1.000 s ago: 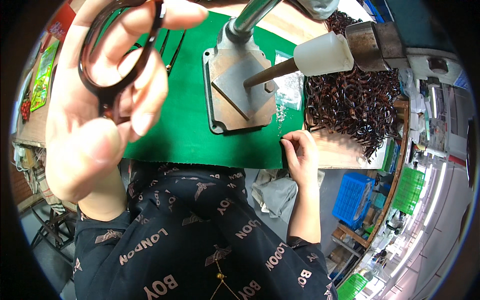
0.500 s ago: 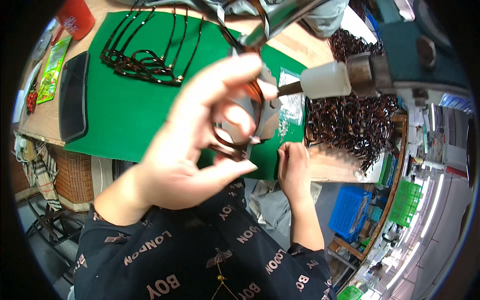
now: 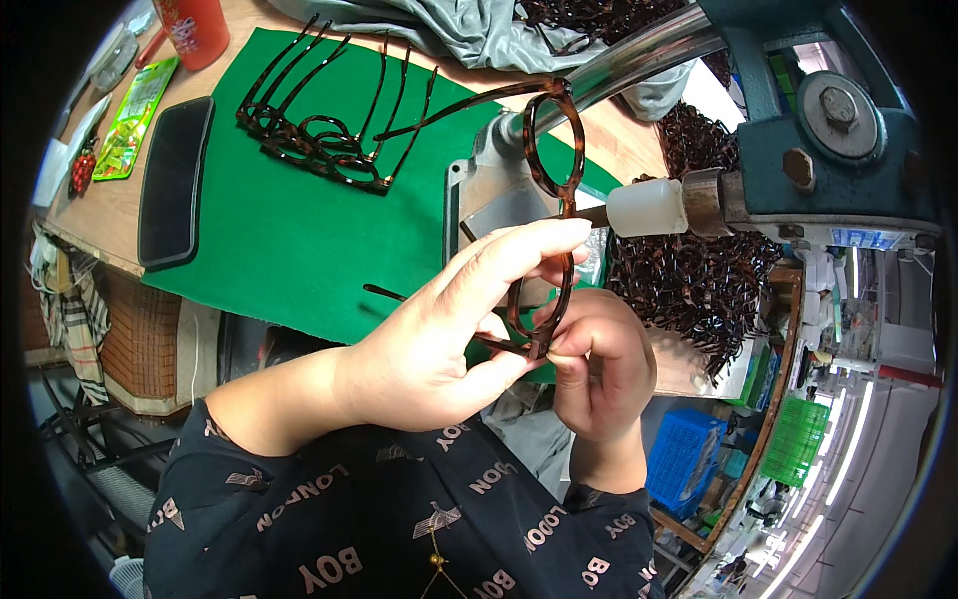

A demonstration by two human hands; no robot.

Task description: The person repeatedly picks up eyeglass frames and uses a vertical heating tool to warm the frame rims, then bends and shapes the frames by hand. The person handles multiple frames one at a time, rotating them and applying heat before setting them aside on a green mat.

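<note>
A brown tortoiseshell eyeglass frame [image 3: 570, 187] is held on end, one rim above the other, by my left hand [image 3: 429, 324]. Its fingers and thumb close round the lower rim. One temple reaches left from the top corner; the other, at the bottom, is partly behind my hand. My right hand [image 3: 607, 369] is closed, its thumb and forefinger pinched against the lower hinge corner. Whatever small thing they may hold is hidden. Just right of the frame, a metal tip projects from the white sleeve [image 3: 647, 207] of a teal bench machine [image 3: 838, 190].
Several tortoiseshell glasses [image 3: 317, 150] lie on the green mat [image 3: 289, 255], with a dark phone [image 3: 177, 185] to their left. A heap of brown glossy parts [image 3: 689, 275] is at the right. A red cup [image 3: 195, 35] and grey cloth [image 3: 449, 35] stand farther back.
My left hand has moved right and lower and tipped the eyeglass frame more upright. My right hand has come up from the mat's edge to the frame's lower corner.
</note>
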